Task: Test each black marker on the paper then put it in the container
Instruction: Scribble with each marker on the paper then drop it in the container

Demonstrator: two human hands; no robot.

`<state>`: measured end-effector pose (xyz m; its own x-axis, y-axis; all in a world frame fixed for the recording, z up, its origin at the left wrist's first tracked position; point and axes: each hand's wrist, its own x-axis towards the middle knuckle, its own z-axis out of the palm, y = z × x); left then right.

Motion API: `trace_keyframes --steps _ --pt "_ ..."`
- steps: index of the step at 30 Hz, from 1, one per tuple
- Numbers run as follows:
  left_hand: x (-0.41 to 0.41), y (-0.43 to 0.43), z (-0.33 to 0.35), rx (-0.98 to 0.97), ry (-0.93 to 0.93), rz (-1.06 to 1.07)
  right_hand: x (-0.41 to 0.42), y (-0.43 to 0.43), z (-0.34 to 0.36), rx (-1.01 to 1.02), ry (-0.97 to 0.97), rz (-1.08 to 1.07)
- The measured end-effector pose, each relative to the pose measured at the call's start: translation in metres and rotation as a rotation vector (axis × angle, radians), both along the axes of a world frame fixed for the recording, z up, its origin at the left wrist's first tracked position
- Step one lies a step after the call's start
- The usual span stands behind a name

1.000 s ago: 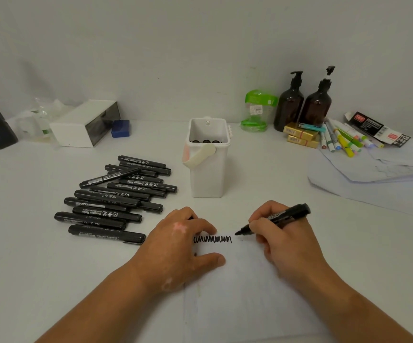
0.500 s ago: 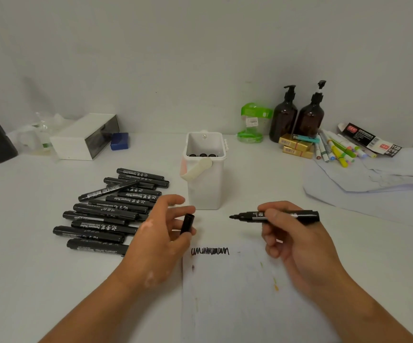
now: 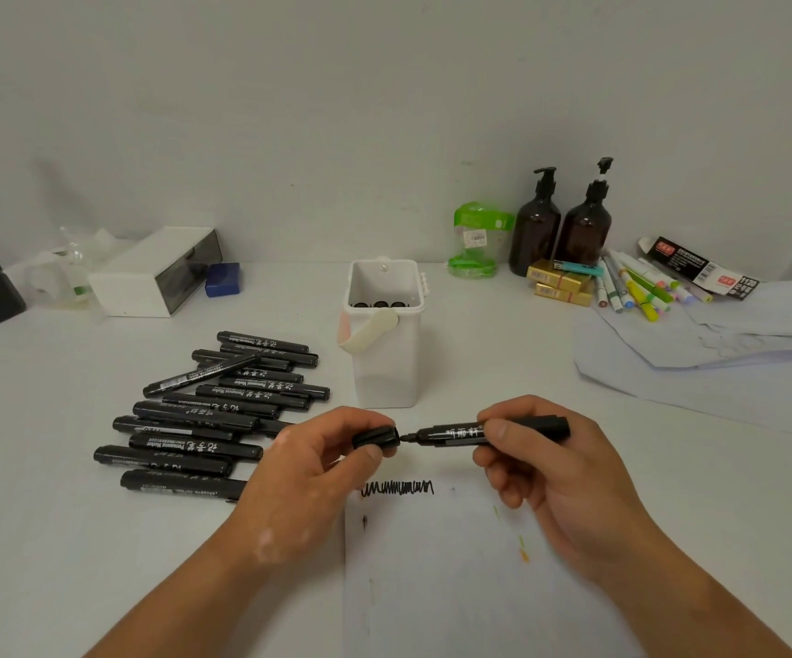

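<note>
Right hand (image 3: 560,472): pinches uncapped black marker (image 3: 460,432), level above paper (image 3: 456,572). Left hand (image 3: 308,472): pinches cap (image 3: 376,438) at marker's tip. Container (image 3: 387,358): on worktop (image 3: 52,539) behind, markers inside.

The right hand (image 3: 560,472) has stopped writing and lifted the marker (image 3: 489,430) off the paper (image 3: 456,586). The left hand (image 3: 308,472) came up too, pinching the cap (image 3: 376,438). Now the tip meets the cap (they were apart a moment ago).
</note>
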<state>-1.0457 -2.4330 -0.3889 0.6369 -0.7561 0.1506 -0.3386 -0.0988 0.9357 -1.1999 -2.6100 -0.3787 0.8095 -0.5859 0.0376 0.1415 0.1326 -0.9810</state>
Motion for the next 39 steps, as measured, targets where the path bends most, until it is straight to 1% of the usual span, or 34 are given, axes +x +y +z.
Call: trace_keyframes --steps 3,6,9,11,17,23,28,36,37,39 --pt "-0.003 -0.001 -0.001 -0.031 0.045 -0.079 0.0 0.003 0.001 -0.041 0.024 0.048" --pt "-0.003 -0.002 -0.004 -0.099 0.152 -0.141 -0.001 0.004 0.002 -0.073 0.055 0.087" --pt "-0.003 -0.002 -0.006 -0.159 0.247 -0.166 -0.002 0.005 0.003 -0.133 0.091 0.136" --pt "-0.003 -0.001 -0.006 -0.17 0.268 -0.178 -0.002 0.007 0.003 -0.172 0.101 0.147" --pt "-0.01 -0.002 -0.007 -0.141 0.274 -0.204 -0.002 0.014 0.005 -0.225 0.091 0.176" --pt "-0.014 -0.002 -0.007 -0.131 0.271 -0.222 0.001 0.02 0.004 -0.26 0.07 0.133" --pt "-0.017 -0.003 -0.007 -0.153 0.219 -0.235 0.001 0.021 0.004 -0.266 0.045 0.09" --pt "-0.023 -0.005 -0.006 -0.196 0.268 -0.262 0.001 0.021 0.004 -0.332 0.048 0.043" --pt "-0.022 -0.004 -0.006 -0.186 0.257 -0.264 0.001 0.021 0.003 -0.323 0.045 0.048" --pt "-0.02 -0.002 -0.005 -0.135 0.176 -0.261 0.002 0.022 0.002 -0.285 0.037 0.066"
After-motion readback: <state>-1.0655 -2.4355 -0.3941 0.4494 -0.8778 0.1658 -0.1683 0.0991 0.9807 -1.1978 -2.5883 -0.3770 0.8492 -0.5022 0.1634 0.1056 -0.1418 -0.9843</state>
